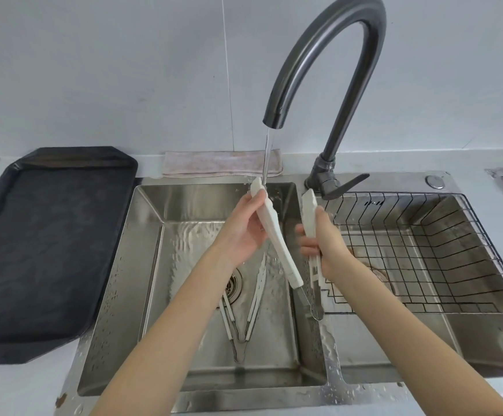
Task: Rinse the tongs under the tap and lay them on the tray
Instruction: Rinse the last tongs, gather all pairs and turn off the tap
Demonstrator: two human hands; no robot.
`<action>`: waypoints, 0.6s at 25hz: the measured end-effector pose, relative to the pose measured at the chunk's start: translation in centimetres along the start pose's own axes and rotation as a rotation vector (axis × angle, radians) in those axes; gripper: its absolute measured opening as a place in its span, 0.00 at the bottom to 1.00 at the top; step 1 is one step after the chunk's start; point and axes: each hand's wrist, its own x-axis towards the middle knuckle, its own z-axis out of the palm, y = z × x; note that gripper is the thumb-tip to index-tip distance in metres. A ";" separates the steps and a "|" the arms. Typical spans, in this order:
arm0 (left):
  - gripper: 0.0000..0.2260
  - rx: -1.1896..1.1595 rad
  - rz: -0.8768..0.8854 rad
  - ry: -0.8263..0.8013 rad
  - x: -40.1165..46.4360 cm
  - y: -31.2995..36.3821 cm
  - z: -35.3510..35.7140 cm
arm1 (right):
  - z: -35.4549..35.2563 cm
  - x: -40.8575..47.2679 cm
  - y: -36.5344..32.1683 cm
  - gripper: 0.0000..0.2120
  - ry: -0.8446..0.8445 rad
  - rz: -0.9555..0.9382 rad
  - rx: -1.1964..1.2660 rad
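Tongs (274,232) sit spread above the left sink (151,265) basin, your left hand (244,232) gripping the arm under the tap (277,115) stream, your right hand (323,241) gripping the other. Wet plastic could slip and drop onto the second pair (244,310) below. The hinge end is hard to make out, and the tray (34,241) waits to the left.

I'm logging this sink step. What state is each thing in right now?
Tap: running.
Held tongs: spread open, one arm under the stream.
Left hand: gripping one arm.
Right hand: gripping the other arm.
Second tongs: lying open in the left basin.
Tray: nothing on it.
Cloth: folded behind the sink.
Basket: empty.
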 end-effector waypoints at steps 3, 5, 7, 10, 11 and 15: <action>0.02 0.137 0.050 -0.022 -0.1 0.7 1.4 | 0.0 0.2 1.7 0.19 -0.073 0.133 0.049; 0.05 0.302 0.065 0.021 -0.3 0.6 2.1 | 0.3 0.0 2.4 0.22 -0.017 0.153 -0.094; 0.10 0.398 0.063 0.105 -0.4 0.4 2.5 | 0.6 -0.4 2.6 0.22 -0.001 0.140 -0.136; 0.17 0.435 0.061 0.187 -0.4 0.4 2.5 | 0.9 -0.6 2.4 0.21 -0.022 0.139 -0.026; 0.18 0.419 0.057 0.188 -0.4 0.5 2.5 | 0.9 -0.7 2.3 0.21 -0.020 0.139 -0.013; 0.11 0.288 0.021 0.047 -0.4 1.7 2.3 | 0.7 -0.7 2.2 0.25 -0.033 0.161 0.017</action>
